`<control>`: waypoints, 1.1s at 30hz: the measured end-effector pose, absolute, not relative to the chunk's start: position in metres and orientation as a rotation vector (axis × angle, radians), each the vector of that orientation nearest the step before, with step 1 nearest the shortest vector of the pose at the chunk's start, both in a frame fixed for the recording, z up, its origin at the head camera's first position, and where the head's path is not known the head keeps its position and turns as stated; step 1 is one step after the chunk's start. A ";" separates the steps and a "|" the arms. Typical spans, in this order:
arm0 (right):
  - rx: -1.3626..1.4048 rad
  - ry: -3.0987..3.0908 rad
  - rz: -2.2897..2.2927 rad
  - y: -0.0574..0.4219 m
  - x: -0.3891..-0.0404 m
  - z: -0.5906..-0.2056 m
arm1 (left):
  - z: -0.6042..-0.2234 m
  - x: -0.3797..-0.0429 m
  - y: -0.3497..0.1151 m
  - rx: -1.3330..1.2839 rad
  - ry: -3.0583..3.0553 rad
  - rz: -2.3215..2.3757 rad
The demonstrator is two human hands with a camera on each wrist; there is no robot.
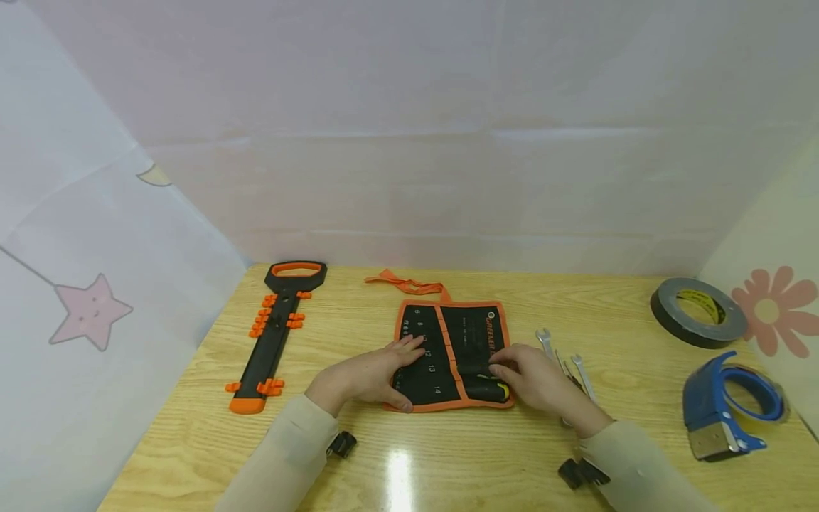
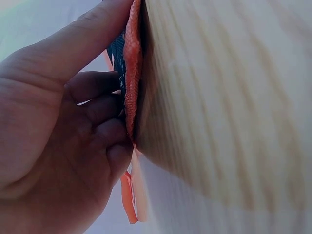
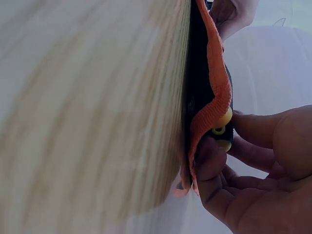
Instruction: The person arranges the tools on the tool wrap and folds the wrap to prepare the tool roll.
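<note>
A black tool pouch (image 1: 476, 331) with orange trim and printed size numbers lies unrolled on the table. My left hand (image 1: 384, 366) rests on its left part, with the thumb at the near edge. In the left wrist view, that thumb (image 2: 92, 34) lies against the orange trim and the other fingers bend over the cloth. A black-and-yellow tool handle (image 1: 486, 389) sits in the pouch's right pocket. At the right edge, my right hand (image 1: 534, 373) pinches the handle's yellow end (image 3: 225, 145) between thumb and fingers. The rest of that tool is hidden.
Several wrenches (image 1: 581, 373) lie right of the pouch, partly under my right forearm. A black-and-orange holder (image 1: 271, 348) with clips lies at the left. Grey tape (image 1: 668, 313) and a blue tape dispenser (image 1: 697, 398) stand at the right. An orange strap (image 1: 409, 284) trails behind the pouch.
</note>
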State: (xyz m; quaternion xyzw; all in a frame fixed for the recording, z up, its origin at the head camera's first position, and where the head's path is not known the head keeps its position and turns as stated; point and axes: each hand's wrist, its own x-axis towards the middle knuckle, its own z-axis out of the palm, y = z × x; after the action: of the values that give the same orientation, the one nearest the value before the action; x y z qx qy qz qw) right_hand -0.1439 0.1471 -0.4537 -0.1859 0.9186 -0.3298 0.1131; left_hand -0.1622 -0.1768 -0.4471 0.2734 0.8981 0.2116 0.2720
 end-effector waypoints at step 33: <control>-0.443 2.648 -1.043 0.162 -0.140 -0.447 | -0.448 -0.164 -0.179 0.744 2.399 0.594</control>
State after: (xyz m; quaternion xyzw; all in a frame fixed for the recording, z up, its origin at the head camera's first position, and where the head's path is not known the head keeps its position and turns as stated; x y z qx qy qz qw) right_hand -0.1402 0.1621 -0.4475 -0.1527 0.9115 -0.3591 0.1304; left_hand -0.1640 -0.1789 -0.4476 0.2770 0.8932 0.2212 0.2765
